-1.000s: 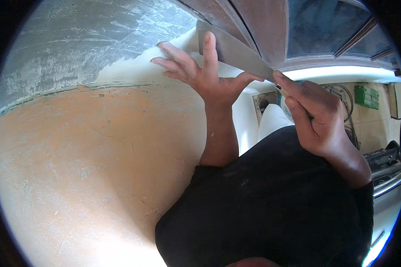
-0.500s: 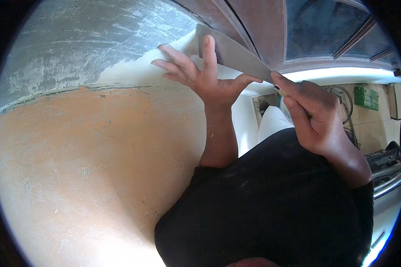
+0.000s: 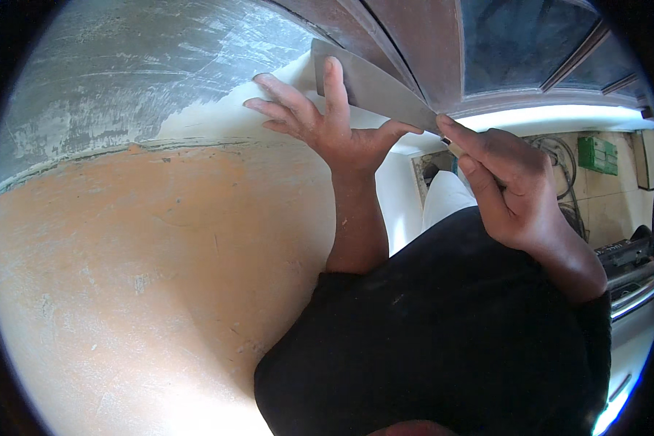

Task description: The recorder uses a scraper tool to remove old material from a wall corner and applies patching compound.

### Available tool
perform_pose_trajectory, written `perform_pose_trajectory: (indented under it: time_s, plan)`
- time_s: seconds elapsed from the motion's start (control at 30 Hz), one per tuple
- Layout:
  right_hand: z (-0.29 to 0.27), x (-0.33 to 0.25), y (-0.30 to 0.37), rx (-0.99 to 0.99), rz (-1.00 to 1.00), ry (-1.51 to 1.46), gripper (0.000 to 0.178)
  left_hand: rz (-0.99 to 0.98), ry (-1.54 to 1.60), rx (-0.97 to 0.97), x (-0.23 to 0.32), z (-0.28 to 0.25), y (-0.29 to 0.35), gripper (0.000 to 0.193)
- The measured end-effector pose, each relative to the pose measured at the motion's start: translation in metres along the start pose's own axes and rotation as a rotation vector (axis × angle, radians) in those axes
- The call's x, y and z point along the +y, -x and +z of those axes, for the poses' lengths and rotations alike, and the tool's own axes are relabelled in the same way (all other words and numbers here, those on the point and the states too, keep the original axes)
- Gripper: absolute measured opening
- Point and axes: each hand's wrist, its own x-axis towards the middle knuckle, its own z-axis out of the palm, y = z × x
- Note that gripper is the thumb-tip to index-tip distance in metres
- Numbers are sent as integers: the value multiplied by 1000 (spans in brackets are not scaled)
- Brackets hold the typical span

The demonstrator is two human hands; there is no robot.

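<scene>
My right hand [image 3: 512, 185] is wrapped round the short handle of a putty knife [image 3: 381, 87], thumb and forefinger close to where the blade begins. The flat grey blade widens toward its far left end, which lies along the dark wooden frame. My left hand [image 3: 338, 138] is spread wide, its forefinger laid on the blade near the wide end and its thumb reaching toward the blade's narrow part. The other left fingers point at a smooth white strip of wall [image 3: 211, 116], between rough grey plaster [image 3: 138, 65] and an orange-painted area [image 3: 160, 218].
A brown wooden frame [image 3: 432, 43] with dark glass panes [image 3: 523, 43] runs along the upper right. On the tiled floor at right are a green crate [image 3: 597, 155], a coiled dark cable [image 3: 570, 171] and a black and silver object [image 3: 625, 265].
The putty knife and both my hands have shifted slightly left. My right-hand grip and the spread of my left fingers look the same.
</scene>
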Motion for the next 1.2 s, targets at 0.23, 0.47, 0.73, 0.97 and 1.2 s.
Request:
perform_pose_trajectory:
  time_s: [0.23, 0.47, 0.73, 0.97, 1.2]
  plan:
    - [2, 3, -2, -2, -32, -4, 40, -99, -72, -117, 3, -7, 1, 118]
    - [0, 2, -2, 32, -58, 3, 40, -76, -7, -58, -2, -3, 0, 119]
    - [-7, -3, -3, -64, 17, 23, 40, -21, 69, 31, -1, 4, -1, 117]
    - [-2, 0, -4, -35, 5, -13, 40, -46, 66, 16, 0, 1, -3, 117]
    - [-3, -3, -5, -29, 13, -33, 41, -95, 44, -43, 4, -5, -5, 117]
